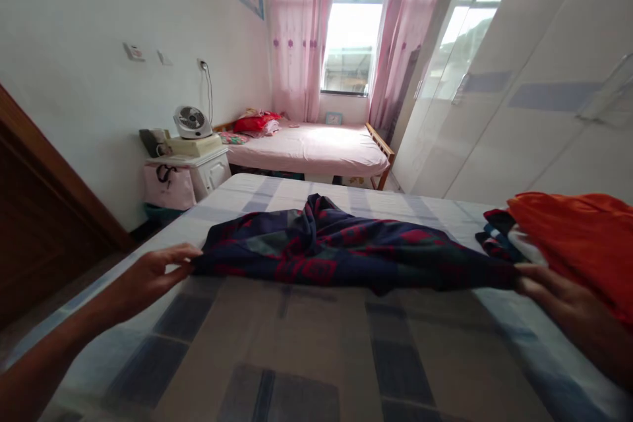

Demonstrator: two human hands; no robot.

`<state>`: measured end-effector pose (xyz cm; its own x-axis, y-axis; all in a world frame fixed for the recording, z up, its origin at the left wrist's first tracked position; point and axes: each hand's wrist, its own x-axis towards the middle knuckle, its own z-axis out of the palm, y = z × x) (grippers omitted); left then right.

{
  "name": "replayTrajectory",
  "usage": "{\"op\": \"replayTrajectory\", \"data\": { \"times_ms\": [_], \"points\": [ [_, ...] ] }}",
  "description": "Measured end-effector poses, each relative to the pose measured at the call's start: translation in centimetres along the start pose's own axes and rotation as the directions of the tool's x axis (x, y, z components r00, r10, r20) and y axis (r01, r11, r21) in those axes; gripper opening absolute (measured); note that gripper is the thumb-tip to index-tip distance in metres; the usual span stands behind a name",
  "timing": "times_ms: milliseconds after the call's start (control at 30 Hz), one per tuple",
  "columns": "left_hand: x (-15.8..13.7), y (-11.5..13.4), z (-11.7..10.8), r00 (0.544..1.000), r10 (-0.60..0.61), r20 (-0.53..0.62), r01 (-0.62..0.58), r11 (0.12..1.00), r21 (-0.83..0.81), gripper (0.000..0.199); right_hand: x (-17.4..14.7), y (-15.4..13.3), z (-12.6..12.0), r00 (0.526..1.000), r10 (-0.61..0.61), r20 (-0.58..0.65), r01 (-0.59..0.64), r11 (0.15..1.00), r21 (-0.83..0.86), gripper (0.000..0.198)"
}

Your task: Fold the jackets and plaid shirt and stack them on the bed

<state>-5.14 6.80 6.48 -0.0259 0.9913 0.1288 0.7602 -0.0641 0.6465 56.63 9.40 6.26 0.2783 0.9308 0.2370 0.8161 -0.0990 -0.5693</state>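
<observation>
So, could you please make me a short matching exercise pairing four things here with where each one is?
Things
1. dark patterned cloth
2. orange cloth
3. fan
4. red bundle

Places
A. at the picture's right edge
B. on the far bed
C. between the left hand and the right hand, held at both ends
D. on a pale box, by the wall

Pairs: 1-C; 2-A; 3-D; 4-B
</observation>
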Motion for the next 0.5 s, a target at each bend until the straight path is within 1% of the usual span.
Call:
{"op": "replayTrajectory", "data": {
  "times_ms": [33, 67, 100, 133, 200, 233, 300, 333, 400, 500],
  "points": [
    [-1.1, -0.7, 0.7, 0.997, -0.021, 0.078, 0.02, 1.0, 0.015, 0.026, -1.3, 1.6, 0.5, 0.994, 0.027, 0.107, -0.029, 0.999, 0.023, 0.024],
    [-2.0, -0.9, 1.4, 0.99, -0.045, 0.13, 0.041, 0.999, 0.036, 0.025, -2.3, 2.9, 1.0, 0.981, 0.046, 0.187, -0.057, 0.997, 0.057, 0.023],
    [-2.6, -0.8, 1.9, 0.986, -0.067, 0.152, 0.058, 0.996, 0.064, 0.026, -3.0, 3.8, 1.3, 0.971, 0.058, 0.232, -0.08, 0.993, 0.083, 0.024],
    [-2.9, -0.3, 2.3, 0.986, -0.08, 0.145, 0.066, 0.993, 0.098, 0.028, -3.3, 4.3, 1.5, 0.972, 0.081, 0.219, -0.099, 0.992, 0.074, 0.026],
    [-2.5, 1.2, 3.1, 0.997, -0.058, 0.054, 0.047, 0.982, 0.18, 0.032, -3.2, 4.2, 1.8, 0.981, 0.117, 0.154, -0.124, 0.992, 0.034, 0.032],
    [-1.9, 2.1, 3.6, 1.0, -0.021, 0.004, 0.02, 0.975, 0.222, 0.034, -2.9, 3.7, 2.0, 0.985, 0.126, 0.119, -0.128, 0.992, 0.012, 0.036],
    [-0.4, 3.7, 4.9, 0.996, 0.069, -0.056, -0.051, 0.959, 0.278, 0.04, -2.2, 2.5, 2.5, 0.991, 0.115, 0.073, -0.114, 0.993, -0.027, 0.041],
    [0.4, 4.3, 5.7, 0.993, 0.102, -0.065, -0.079, 0.954, 0.289, 0.043, -1.9, 1.9, 2.9, 0.993, 0.101, 0.069, -0.098, 0.994, -0.041, 0.044],
    [2.1, 5.2, 7.4, 0.991, 0.129, -0.041, -0.111, 0.947, 0.301, 0.05, -1.5, 1.0, 3.9, 0.993, 0.074, 0.09, -0.069, 0.995, -0.066, 0.05],
    [4.2, 5.6, 9.6, 0.995, 0.095, -0.012, -0.085, 0.935, 0.345, 0.059, -1.7, 0.7, 5.6, 0.991, 0.071, 0.115, -0.059, 0.993, -0.105, 0.059]
  ]
}}
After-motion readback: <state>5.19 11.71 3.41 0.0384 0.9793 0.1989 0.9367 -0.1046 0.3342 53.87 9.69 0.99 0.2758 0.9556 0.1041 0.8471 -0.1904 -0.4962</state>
